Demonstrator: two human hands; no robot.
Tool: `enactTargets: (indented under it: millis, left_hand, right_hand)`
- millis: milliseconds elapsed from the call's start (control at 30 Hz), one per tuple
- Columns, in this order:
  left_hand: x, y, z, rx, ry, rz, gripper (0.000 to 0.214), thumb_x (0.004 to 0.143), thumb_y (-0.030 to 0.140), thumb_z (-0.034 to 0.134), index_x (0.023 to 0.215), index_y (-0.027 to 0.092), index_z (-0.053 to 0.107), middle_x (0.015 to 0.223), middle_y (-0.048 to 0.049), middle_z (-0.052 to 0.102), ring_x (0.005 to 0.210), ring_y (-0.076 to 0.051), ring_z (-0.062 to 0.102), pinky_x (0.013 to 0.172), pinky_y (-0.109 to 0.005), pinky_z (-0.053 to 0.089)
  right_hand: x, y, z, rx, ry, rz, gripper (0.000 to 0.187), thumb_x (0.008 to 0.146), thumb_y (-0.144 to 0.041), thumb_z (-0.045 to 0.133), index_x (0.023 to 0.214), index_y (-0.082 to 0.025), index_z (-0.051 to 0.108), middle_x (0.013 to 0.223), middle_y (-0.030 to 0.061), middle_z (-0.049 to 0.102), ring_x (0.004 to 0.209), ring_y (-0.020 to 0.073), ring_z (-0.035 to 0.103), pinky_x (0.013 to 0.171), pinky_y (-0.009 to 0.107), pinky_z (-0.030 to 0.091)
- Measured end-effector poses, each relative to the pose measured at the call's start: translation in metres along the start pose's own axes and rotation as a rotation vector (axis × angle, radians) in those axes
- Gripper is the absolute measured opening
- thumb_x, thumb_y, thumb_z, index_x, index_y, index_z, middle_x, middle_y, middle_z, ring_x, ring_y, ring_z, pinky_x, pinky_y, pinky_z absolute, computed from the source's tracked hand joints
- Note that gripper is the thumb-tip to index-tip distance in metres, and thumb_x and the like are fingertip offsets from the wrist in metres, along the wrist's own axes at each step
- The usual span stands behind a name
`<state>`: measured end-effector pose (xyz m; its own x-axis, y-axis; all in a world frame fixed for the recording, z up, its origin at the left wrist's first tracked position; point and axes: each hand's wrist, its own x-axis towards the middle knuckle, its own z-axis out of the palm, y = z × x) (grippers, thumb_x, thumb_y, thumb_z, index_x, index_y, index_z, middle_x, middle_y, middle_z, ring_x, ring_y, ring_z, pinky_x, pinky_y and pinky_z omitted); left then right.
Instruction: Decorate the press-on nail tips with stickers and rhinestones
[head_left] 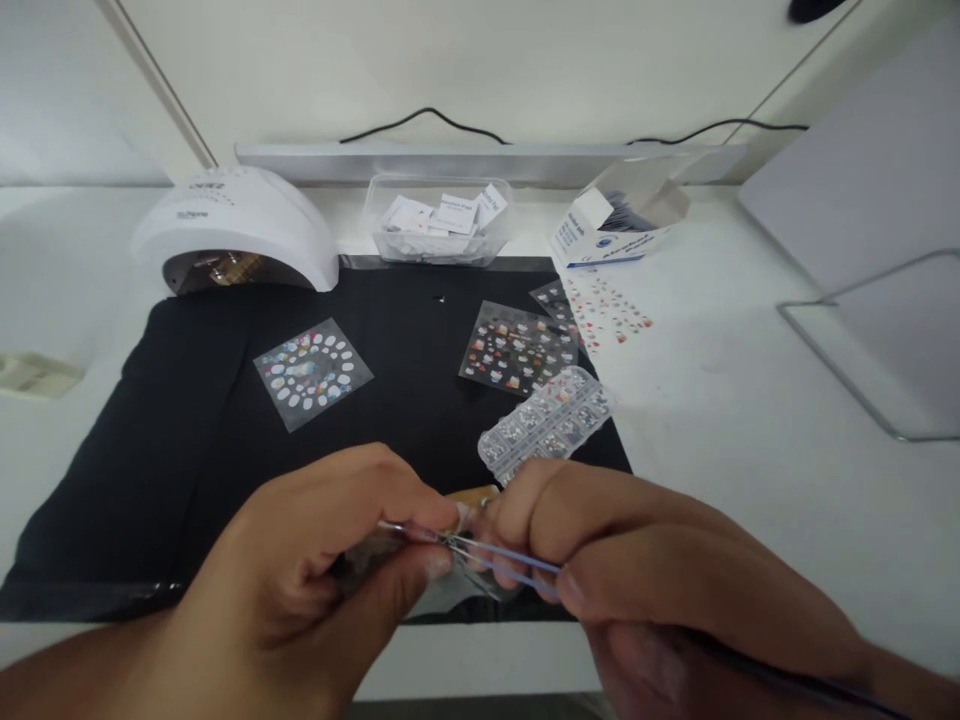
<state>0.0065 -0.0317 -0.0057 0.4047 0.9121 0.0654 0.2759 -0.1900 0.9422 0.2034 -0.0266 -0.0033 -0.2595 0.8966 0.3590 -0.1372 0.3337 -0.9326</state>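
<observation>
My left hand point(315, 560) is closed, its thumb and forefinger pinching a small clear plastic piece point(405, 530) whose exact kind I cannot make out. In my closed right hand point(660, 560) are blue-purple tweezers point(521, 560), angled to the left. Their tips meet the clear piece right at the left fingertips. Below the hands lies some crinkled clear plastic point(457, 595), partly covered by them. A tan object point(474, 496) shows just behind the fingertips, mostly hidden. Close beyond my right hand sits a clear compartment case point(547, 420) of small rhinestones.
Sticker sheets lie on the black mat point(405, 390), one with white ovals point(313, 373) and one with small figures point(517, 345). Behind stand a white nail lamp point(240, 225), a clear tub point(435, 245) of alcohol pads and an open alcohol pad box point(619, 225). A metal stand point(840, 365) is at right.
</observation>
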Motion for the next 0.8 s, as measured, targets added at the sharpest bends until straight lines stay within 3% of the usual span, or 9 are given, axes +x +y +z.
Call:
enactTargets:
  millis: [267, 433, 600, 800]
  left_hand:
    - [0.002, -0.002, 0.002, 0.033, 0.024, 0.094, 0.02, 0.087, 0.003, 0.059, 0.097, 0.02, 0.067, 0.083, 0.0018, 0.065, 0.065, -0.006, 0.063, 0.055, -0.012, 0.049]
    - [0.002, -0.002, 0.0, 0.012, 0.016, 0.148, 0.02, 0.085, 0.001, 0.062, 0.097, 0.016, 0.067, 0.085, 0.0002, 0.066, 0.067, -0.006, 0.064, 0.058, -0.01, 0.05]
    - [0.001, -0.002, -0.002, -0.017, -0.007, 0.154, 0.019, 0.087, 0.003, 0.062, 0.098, 0.017, 0.068, 0.086, -0.0003, 0.066, 0.069, -0.007, 0.066, 0.061, -0.012, 0.052]
    - [0.0, 0.0, -0.002, -0.005, -0.026, 0.14, 0.021, 0.085, 0.002, 0.062, 0.096, 0.019, 0.068, 0.086, 0.0006, 0.067, 0.069, -0.007, 0.066, 0.061, -0.012, 0.052]
  right_hand:
    - [0.0, 0.001, -0.007, 0.175, 0.022, 0.174, 0.02, 0.086, -0.022, 0.064, 0.07, -0.018, 0.074, 0.066, 0.0082, 0.06, 0.066, 0.0244, 0.062, 0.06, 0.042, 0.055]
    - [0.007, 0.002, -0.009, 0.318, -0.012, 0.195, 0.025, 0.087, -0.032, 0.065, 0.068, -0.018, 0.075, 0.06, 0.0067, 0.06, 0.06, 0.0226, 0.06, 0.055, 0.04, 0.052]
    - [0.007, 0.005, -0.014, 0.405, -0.095, 0.249, 0.02, 0.084, -0.02, 0.061, 0.068, -0.015, 0.072, 0.065, 0.0061, 0.063, 0.065, 0.0202, 0.062, 0.062, 0.04, 0.054]
    - [0.01, 0.004, -0.011, 0.394, -0.048, 0.256, 0.027, 0.085, -0.024, 0.063, 0.06, -0.016, 0.067, 0.061, 0.0047, 0.062, 0.06, 0.0191, 0.061, 0.06, 0.04, 0.054]
